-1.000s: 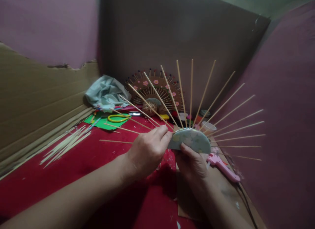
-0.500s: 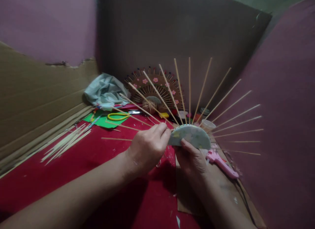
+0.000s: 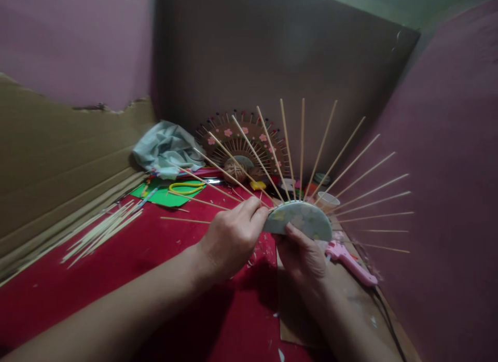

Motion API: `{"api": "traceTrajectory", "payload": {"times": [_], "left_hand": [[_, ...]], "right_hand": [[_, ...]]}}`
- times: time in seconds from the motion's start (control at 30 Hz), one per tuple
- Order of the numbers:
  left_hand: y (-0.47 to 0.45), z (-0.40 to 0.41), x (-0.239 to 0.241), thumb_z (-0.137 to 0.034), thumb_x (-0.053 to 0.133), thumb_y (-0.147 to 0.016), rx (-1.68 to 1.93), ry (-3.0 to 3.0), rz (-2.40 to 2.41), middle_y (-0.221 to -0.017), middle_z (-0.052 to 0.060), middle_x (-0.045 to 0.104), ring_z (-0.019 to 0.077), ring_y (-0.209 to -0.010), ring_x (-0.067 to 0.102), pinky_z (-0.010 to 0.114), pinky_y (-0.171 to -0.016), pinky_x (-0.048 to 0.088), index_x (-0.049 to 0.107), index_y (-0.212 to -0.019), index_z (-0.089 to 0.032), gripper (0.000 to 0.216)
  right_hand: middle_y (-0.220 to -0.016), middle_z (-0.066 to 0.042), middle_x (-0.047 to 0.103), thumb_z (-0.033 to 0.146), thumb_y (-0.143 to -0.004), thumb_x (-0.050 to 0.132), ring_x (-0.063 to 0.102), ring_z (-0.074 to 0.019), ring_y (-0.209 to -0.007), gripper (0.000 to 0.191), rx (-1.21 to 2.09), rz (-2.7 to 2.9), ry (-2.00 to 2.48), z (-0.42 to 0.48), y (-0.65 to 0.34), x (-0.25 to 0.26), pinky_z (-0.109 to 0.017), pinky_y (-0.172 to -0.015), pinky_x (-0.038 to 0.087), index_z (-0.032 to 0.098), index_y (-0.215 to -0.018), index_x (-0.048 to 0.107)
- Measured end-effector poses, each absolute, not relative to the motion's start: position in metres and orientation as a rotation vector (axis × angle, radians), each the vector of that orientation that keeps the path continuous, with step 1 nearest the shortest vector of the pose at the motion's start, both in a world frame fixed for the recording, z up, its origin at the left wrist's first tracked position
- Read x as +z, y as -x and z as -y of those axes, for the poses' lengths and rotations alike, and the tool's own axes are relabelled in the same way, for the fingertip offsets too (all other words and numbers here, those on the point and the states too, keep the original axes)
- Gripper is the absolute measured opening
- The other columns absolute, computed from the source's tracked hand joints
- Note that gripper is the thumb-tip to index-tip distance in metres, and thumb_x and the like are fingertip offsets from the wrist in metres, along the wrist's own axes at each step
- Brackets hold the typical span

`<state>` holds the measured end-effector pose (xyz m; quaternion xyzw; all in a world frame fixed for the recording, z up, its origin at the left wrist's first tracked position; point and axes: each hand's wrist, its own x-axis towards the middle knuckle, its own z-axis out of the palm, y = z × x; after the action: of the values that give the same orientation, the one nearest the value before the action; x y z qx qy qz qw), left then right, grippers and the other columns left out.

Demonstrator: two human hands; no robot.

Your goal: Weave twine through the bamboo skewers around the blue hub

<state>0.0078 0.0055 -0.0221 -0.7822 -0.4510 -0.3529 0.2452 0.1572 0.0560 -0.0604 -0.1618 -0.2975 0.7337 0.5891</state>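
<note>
Sticks bare wood, matt, smooth; half-disc faced in something smooth and paper-like, low sheen; glue gun plastic, slight gloss; scissors plastic handles, shiny metal blades; twine ball rough fibre; cup translucent plastic; cardboard wall matt, torn edge rough; table cover matt, cloth or paper, can't tell.

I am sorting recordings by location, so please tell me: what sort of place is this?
Probably a small craft corner: I see a pink glue gun, yellow-handled scissors, and a half-round piece with thin sticks fanning out.
</note>
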Motion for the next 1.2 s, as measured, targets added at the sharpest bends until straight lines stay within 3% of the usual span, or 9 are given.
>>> {"api": "traceTrajectory", "payload": {"times": [1.2], "left_hand": [[-0.0074,-0.0043,-0.0222,-0.012,0.033,-0.088,-1.002,2.211,1.301,-0.083,0.009,0.057,0.0154,-0.070,0.057,0.028,-0.059,0.051,0.059,-0.096,-0.009,0.027]], "right_hand": [[-0.081,0.002,0.067,0.004,-0.061,0.068,0.060,-0.0106,-0.075,0.030,1.719,0.665,0.409,-0.0560,-0.1580,-0.0594,-0.023,-0.072,0.050,0.018,-0.087,0.063]]}}
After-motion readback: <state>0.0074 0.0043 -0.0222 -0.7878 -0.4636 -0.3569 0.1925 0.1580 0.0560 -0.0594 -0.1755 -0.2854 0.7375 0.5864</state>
